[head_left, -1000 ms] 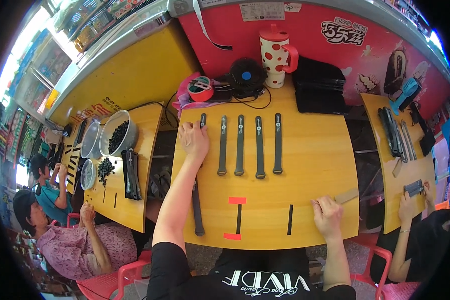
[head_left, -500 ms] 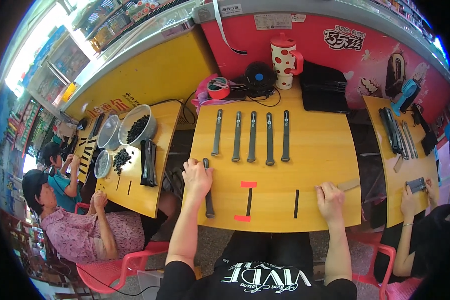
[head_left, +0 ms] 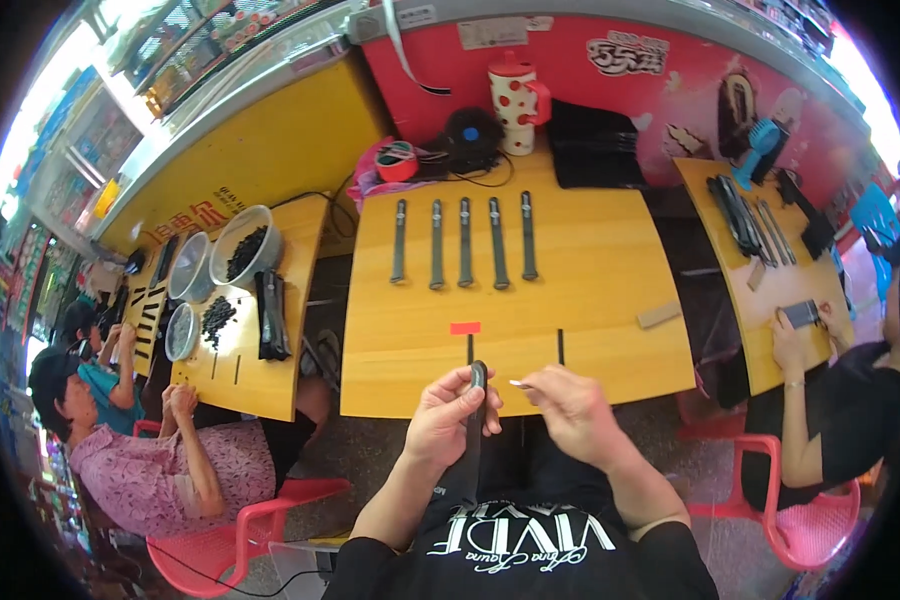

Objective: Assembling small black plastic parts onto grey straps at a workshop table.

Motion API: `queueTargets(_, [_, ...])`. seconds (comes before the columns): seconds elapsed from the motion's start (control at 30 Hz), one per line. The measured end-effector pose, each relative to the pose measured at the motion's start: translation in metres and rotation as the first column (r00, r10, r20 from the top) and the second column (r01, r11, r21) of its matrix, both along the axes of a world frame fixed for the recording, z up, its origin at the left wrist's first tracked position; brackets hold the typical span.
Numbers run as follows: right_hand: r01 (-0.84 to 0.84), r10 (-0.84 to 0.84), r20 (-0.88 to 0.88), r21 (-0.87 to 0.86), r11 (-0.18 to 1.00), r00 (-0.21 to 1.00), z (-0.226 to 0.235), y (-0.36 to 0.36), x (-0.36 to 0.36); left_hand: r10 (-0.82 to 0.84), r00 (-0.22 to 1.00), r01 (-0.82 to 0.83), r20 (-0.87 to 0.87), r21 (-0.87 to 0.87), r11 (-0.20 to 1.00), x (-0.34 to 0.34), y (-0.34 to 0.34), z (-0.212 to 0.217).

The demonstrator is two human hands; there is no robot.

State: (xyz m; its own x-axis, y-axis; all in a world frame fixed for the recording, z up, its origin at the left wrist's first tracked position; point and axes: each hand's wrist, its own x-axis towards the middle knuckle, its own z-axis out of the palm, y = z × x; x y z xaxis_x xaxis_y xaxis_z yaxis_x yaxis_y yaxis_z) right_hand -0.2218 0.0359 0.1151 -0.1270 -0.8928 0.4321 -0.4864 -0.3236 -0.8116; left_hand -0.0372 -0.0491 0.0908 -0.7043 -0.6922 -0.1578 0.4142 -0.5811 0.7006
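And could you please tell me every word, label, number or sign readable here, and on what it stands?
I'll leave the wording unquoted; it stands here:
Black shirt: large white letters, legible.
Yellow panel: red characters, smaller lettering, partly legible.
Red panel: stylised black-and-white logo, blurred.
Pale label at its top: print too small to read.
Five dark straps: pale marks, too small to read.

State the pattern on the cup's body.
The cup is white with red spots; the head view, the only one, shows it.

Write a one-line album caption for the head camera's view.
Left hand holding a long dark strap, right hand pinching a small whitish piece, near five flat dark straps on a yellow table.
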Motion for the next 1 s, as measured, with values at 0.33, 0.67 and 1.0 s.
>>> queueTargets(0.33, [0.236, -0.264, -0.314, -0.125, 0.964, 0.912, -0.001, 0.018, 0.017, -0.060, 0.998, 0.060, 0.010, 0.027, 0.998, -0.013, 0.021, 0.002])
queueTargets(0.67, [0.287, -0.335, -0.405, -0.176, 0.942, 0.851, 0.002, 0.018, 0.017, -0.064, 0.998, 0.064, -0.003, 0.049, 0.997, -0.017, 0.025, 0.004])
queueTargets(1.0, [0.252, -0.348, -0.586, -0.242, 0.937, 0.732, 0.006, 0.020, 0.013, -0.024, 0.999, 0.023, 0.024, 0.039, 0.999, -0.018, 0.026, 0.002])
